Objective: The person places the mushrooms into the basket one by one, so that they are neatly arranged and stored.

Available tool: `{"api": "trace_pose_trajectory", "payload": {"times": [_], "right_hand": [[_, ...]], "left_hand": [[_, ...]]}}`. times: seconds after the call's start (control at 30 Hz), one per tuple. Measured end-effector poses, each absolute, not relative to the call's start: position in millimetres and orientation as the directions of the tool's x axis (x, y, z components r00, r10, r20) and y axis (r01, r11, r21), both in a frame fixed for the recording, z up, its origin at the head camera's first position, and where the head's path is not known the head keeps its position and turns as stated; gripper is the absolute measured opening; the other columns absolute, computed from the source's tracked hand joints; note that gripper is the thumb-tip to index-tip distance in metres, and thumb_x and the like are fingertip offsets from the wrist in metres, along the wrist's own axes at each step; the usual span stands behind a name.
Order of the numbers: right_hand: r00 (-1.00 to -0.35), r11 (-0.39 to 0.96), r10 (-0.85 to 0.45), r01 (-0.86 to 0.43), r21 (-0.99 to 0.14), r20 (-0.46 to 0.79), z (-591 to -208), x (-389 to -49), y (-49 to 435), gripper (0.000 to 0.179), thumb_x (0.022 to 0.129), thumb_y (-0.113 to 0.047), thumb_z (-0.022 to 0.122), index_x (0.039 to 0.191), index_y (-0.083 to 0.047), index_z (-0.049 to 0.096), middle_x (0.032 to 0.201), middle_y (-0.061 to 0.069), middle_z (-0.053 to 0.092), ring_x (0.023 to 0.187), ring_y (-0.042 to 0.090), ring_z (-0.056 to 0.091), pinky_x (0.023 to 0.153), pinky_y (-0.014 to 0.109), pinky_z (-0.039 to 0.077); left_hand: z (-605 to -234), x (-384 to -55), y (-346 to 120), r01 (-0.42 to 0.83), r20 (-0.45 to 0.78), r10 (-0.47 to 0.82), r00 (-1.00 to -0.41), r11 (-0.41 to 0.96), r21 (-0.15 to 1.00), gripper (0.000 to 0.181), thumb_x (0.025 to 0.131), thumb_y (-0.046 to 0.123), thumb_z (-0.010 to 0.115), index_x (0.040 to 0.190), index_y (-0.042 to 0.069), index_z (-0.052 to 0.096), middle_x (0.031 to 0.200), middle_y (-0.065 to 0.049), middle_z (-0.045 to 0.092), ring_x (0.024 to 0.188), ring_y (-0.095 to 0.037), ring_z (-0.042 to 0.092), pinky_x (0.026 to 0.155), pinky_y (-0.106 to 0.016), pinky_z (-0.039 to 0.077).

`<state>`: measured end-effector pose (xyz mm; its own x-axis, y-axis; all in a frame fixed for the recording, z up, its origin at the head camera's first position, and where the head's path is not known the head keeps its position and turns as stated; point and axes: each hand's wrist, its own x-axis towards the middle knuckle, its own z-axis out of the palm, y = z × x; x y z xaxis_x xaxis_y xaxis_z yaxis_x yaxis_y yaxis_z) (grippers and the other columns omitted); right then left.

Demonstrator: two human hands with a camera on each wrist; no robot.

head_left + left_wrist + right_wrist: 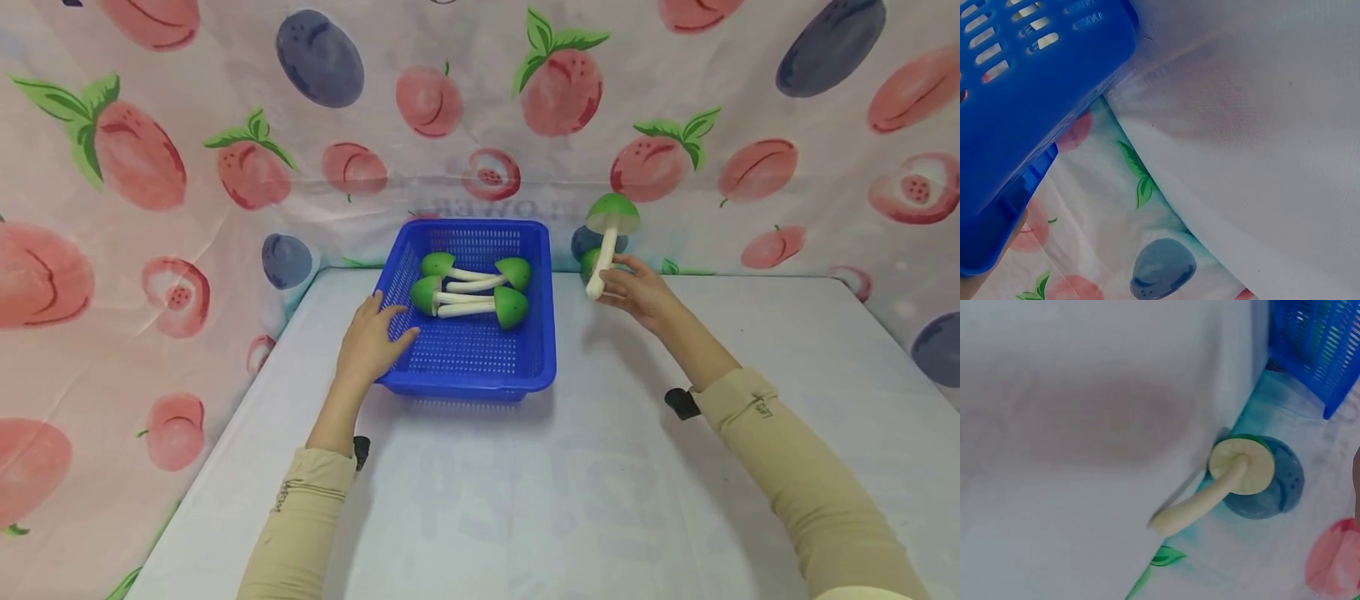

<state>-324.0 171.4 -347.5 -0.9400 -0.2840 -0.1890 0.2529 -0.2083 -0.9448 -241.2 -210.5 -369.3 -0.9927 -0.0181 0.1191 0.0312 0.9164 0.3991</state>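
My right hand (637, 292) grips a toy mushroom (609, 242) by its white stem, raised above the table with the green cap upward. Behind it, a second green-capped mushroom (1241, 465) leans at the table's back edge; the held one mostly hides it in the head view. My left hand (369, 342) rests at the left rim of a blue plastic basket (468, 385), thumb and index finger spread over the inside. Several green-capped mushrooms (512, 307) lie on their sides in the basket's far half. In the left wrist view, the basket's underside (1035, 106) fills the upper left.
A white cloth covers the table (600, 483). Fruit-printed fabric (480, 108) hangs behind it and on the left side, right up against the table edge. The basket stands near the back edge, left of the held mushroom.
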Motion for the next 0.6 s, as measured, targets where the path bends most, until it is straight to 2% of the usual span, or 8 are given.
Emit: {"api": "trace_pose_trajectory", "payload": {"times": [0.1,0.27,0.47,0.6], "right_hand": [[-0.947,-0.149,-0.299,0.171,-0.974,-0.121,-341,-323,171,0.022,0.095,-0.006,0.05,0.113,-0.015,0.041,0.086,-0.008,0.067,0.078,0.006,0.065,0.071,0.02,0.056],[-0.95,-0.081,-0.312,0.06,-0.995,-0.032,-329,-322,168,0.029,0.094,-0.006,0.054,0.12,-0.009,0.043,0.091,-0.01,0.065,0.082,0.004,0.064,0.072,0.02,0.056],[-0.947,-0.053,-0.32,0.022,-0.998,-0.004,-320,-321,158,0.029,0.091,-0.004,0.057,0.118,-0.008,0.047,0.091,-0.008,0.066,0.083,0.006,0.066,0.071,0.021,0.057],[-0.957,0.052,-0.29,-0.002,-0.999,-0.013,-317,-319,147,0.038,0.09,-0.009,0.062,0.125,-0.003,0.046,0.09,-0.009,0.065,0.08,0.004,0.065,0.07,0.021,0.057]], "left_hand": [[-369,-241,-211,0.031,0.116,-0.017,-0.993,0.916,0.399,0.053,0.092,0.037,0.057,0.134,0.005,0.051,0.153,-0.025,0.022,0.143,-0.041,0.017,0.114,-0.057,0.021],[-369,-242,-210,0.03,0.118,-0.018,-0.993,0.918,0.396,0.054,0.092,0.038,0.057,0.134,0.006,0.051,0.153,-0.025,0.023,0.143,-0.041,0.017,0.113,-0.058,0.022],[-368,-242,-209,0.031,0.12,-0.019,-0.993,0.916,0.401,0.054,0.092,0.038,0.057,0.134,0.006,0.051,0.153,-0.025,0.023,0.144,-0.04,0.017,0.113,-0.058,0.022],[-369,-240,-209,0.032,0.117,-0.017,-0.993,0.917,0.398,0.053,0.092,0.037,0.057,0.134,0.005,0.051,0.153,-0.026,0.023,0.143,-0.041,0.017,0.113,-0.058,0.022]]}}
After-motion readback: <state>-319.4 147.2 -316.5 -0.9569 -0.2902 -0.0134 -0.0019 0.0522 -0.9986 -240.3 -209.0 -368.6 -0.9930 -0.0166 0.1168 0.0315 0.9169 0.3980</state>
